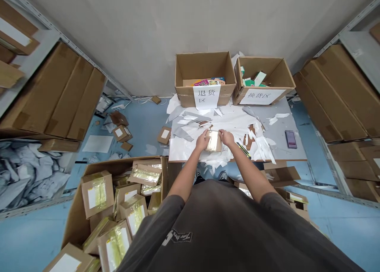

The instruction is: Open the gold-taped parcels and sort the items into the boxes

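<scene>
A small taped cardboard box (pixel 213 141) lies at the front of the table, its clear tape shining. My left hand (pixel 202 140) grips its left side, fingers closed around the edge. On the opposite side, my right hand (pixel 226 137) closes on the upper right corner. Just right of that hand lies a black and yellow-green box cutter (pixel 244 149). Torn white paper and label scraps (pixel 190 123) surround the box on the tabletop. What the fingertips press on underneath is hidden.
Two open cartons with handwritten paper signs stand at the table's back: one carton (pixel 184 96) holds books, the other (pixel 279 90) green-white boxes. A large carton (pixel 73 220) of taped parcels is at my left. A purple phone-like object (pixel 291 139) lies far right. Shelves flank both sides.
</scene>
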Motion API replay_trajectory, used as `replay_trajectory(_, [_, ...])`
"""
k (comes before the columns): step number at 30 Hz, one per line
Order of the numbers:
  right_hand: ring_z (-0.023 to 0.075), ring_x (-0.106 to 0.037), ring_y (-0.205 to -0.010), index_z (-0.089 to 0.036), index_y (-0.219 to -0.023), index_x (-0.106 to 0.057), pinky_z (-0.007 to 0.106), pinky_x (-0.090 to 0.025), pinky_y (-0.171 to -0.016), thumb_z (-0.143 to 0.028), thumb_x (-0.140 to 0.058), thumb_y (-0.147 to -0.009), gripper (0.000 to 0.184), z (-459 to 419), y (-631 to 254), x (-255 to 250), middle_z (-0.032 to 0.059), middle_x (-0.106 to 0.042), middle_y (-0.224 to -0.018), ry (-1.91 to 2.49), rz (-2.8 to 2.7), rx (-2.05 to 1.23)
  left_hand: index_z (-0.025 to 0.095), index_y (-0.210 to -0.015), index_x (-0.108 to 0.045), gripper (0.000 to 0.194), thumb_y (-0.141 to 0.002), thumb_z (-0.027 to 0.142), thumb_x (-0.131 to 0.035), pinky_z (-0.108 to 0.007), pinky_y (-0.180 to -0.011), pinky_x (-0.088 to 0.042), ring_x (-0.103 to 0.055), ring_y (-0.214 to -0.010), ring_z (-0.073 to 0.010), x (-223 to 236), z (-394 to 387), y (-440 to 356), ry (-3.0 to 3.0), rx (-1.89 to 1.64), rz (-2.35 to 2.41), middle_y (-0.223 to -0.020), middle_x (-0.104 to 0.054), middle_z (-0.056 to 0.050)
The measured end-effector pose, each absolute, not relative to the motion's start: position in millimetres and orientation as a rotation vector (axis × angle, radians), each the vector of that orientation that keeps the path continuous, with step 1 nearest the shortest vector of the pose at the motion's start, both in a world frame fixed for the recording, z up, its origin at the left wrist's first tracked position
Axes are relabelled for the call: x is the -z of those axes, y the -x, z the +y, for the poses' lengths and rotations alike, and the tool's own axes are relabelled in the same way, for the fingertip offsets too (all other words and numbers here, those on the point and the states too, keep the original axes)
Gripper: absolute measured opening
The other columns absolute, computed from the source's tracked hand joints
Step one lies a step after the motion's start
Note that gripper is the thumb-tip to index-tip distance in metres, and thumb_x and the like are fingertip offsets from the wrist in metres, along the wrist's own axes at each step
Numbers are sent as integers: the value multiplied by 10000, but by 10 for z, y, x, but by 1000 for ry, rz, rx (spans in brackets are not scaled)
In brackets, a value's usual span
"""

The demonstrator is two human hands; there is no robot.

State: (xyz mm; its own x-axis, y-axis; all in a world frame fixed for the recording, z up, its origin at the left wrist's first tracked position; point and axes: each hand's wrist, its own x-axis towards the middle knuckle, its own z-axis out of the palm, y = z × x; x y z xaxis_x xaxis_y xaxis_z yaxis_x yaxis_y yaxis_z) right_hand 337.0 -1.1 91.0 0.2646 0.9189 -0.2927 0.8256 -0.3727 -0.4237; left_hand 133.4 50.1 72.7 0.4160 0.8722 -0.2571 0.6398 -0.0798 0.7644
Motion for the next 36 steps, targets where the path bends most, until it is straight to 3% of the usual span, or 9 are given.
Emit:
replay_trajectory(6, [306,-705,-1125,-184,-1658,-375,421,-552,-987,-342,-450,-1022,660,-189,-3410,-779,144,-719,-1344,2249,-1483,-758,225,-1663,-364,724,-974,282,-579,-397,-1140,-480,-601,-1339,-268,-672,505,-1269,-1760,-482,1270,-1598,-521,-125])
replay_trajectory(11, [289,-569,-1395,-228,-1683,-319,446,-496,-1135,-233,-550,-888,828,-895,-3161,-537,98,-508,-1620,1956,-1630,-840,218,-1651,-395,870,-836,178,-697,-426,-1256,-381,-415,-1536,-283,-594,87,-992,-1843,-419,972,-1672,-436,-104])
replay_trajectory(14, [278,-580,-1386,-234,-1681,-329,439,-502,-1123,-239,-474,-964,731,-1014,-3039,-541,98,-538,-1595,1960,-1597,-793,263,-1648,-409,816,-884,199,-688,-406,-1202,-446,-537,-1442,-274,-630,-31,-972,-1800,-387,1073,-1632,-505,-72])
replay_trajectory(18, [298,-712,-1147,-275,-1665,-370,417,-556,-999,-308,-458,-1041,631,-633,-3195,-730,88,-718,-1369,2058,-1602,-713,331,-1609,-475,656,-980,392,-654,-355,-1032,-542,-742,-1067,-239,-744,196,-1000,-1753,-378,1252,-1370,-732,-43])
replay_trajectory(20, [296,-726,-1093,-271,-1680,-337,400,-560,-972,-286,-473,-1032,663,-303,-3295,-774,78,-756,-1283,2099,-1614,-728,308,-1646,-410,684,-1004,426,-614,-344,-1005,-541,-751,-1017,-231,-740,387,-1053,-1732,-398,1328,-1336,-749,-56])
replay_trajectory(23, [290,-699,-1154,-241,-1673,-364,385,-543,-1027,-207,-533,-958,735,134,-3311,-685,83,-712,-1382,2161,-1647,-834,244,-1713,-216,886,-951,355,-654,-374,-1040,-525,-733,-1114,-259,-612,592,-1181,-1688,-296,1398,-1423,-698,-103])
replay_trajectory(27, [274,-641,-1274,-204,-1644,-415,376,-501,-1108,-143,-552,-899,760,299,-3207,-459,87,-650,-1475,2173,-1689,-1001,192,-1704,-232,988,-852,259,-727,-432,-1169,-447,-551,-1428,-329,-403,629,-1299,-1715,-142,1347,-1664,-443,-166])
replay_trajectory(31, [305,-517,-1431,-217,-1661,-377,437,-443,-1185,-240,-583,-932,758,23,-3304,-358,118,-508,-1610,2094,-1685,-882,230,-1686,-275,1140,-729,336,-886,-529,-1241,-351,-281,-1588,-436,-385,646,-1294,-1891,-63,1347,-1785,-107,-167])
replay_trajectory(36, [364,-323,-1549,-220,-1599,-460,586,-316,-1252,-294,-600,-929,689,-729,-3783,-235,150,-391,-1673,2163,-1606,-631,281,-1683,-230,1506,-426,457,-1040,-604,-1242,-313,-52,-1610,-531,-405,769,-1264,-2047,275,1200,-1794,-15,-157])
